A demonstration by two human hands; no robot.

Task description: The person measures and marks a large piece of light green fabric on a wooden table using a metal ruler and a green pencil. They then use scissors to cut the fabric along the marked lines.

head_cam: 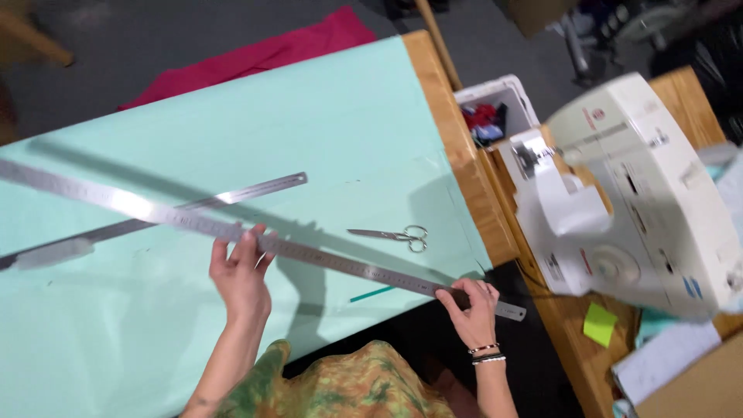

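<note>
We see the left hand (241, 272) and the right hand (472, 308) both gripping a long steel ruler (255, 241), held slanted just above the mint green fabric (232, 131) that covers the counter (464, 166). At about two o'clock from the left hand, the scissors (395, 235) lie on the fabric, and a second ruler (193, 205) lies at eleven o'clock. At three o'clock from the scissors stands a white sewing machine (642, 193).

Ahead of left hand (241, 272): the long steel ruler (255, 241) it grips crosses the way, and a second ruler (193, 207) lies just beyond.
Between the hands: bare green fabric (325, 131), open.
Ahead of right hand (472, 308): scissors (395, 234) lie near, with open cloth around them.
Right of right hand: table edge (464, 162), then a sewing machine (642, 193) blocks that side.
Left of left hand: wide open cloth.
</note>
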